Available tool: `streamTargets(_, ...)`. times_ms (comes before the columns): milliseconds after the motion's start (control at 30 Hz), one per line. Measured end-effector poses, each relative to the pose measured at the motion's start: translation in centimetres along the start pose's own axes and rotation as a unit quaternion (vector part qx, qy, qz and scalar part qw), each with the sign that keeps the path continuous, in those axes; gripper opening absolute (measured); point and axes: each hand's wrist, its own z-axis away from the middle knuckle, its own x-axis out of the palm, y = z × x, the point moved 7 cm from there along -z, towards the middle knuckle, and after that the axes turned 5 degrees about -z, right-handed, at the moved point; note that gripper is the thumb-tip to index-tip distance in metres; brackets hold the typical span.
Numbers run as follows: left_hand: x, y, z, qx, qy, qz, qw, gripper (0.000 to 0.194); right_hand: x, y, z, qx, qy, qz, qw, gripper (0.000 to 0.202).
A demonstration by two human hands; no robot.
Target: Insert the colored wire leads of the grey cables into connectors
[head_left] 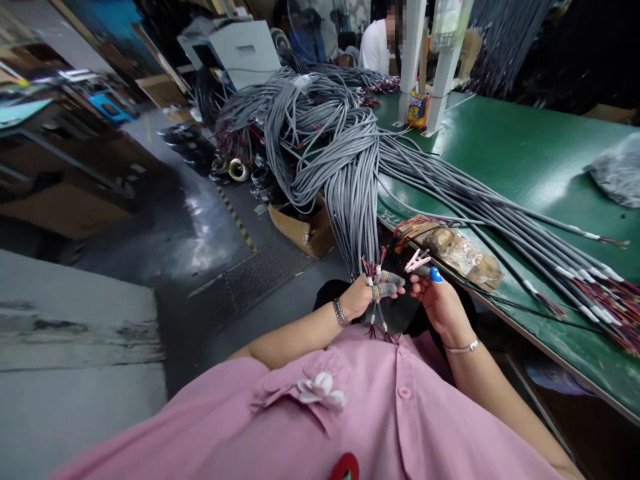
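My left hand [363,295], with grey covers on some fingers, is closed around a few grey cables near their stripped ends. White bands and thin red and dark wires show above and below the fingers. A thick bundle of grey cables [353,193] hangs down from the table to this hand. To its right, my right hand [443,307] has its fingers curled, with a blue cover on the thumb; what they pinch, if anything, is too small to make out. Just beyond its fingertips is a pink clip [417,261]; I cannot tell if the hand touches it.
More grey cables lie along the green table [520,143], their stripped ends at the right. A wooden block wrapped in clear film [460,253] sits by the edge. An open cardboard box [305,230] stands below. A person in white [375,47] is behind the table.
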Motion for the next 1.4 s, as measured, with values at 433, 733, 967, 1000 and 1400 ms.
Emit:
streamTargets(433, -2.3, 4.5, 4.3, 0.124, 0.144, 0.233, 0.954, 0.029, 4.7, 1.3, 4.1, -0.063, -0.104, 0.237, 0.964, 0.019)
streamTargets(733, -2.0, 6.1, 5.9, 0.147, 0.161, 0.288, 0.932, 0.024, 9.9, 1.4, 5.3, -0.277, -0.128, 0.575, 0.759, 0.020)
streamTargets(967, -1.8, 6.1, 5.6, 0.162, 0.157, 0.266, 0.937, 0.022, 11.1, 1.5, 5.2, -0.328, -0.152, 0.651, 0.668, 0.018)
streamTargets(1000, -1.9, 6.0, 5.6, 0.166, 0.161, 0.256, 0.939, 0.022, 11.0, 1.6, 5.1, -0.327, -0.156, 0.653, 0.665, 0.019)
streamTargets(1400, -3.6, 6.6, 5.8, 0.189, 0.177, 0.212, 0.942, 0.025, 11.4, 1.5, 4.1, -0.333, -0.211, 0.638, 0.661, 0.014)
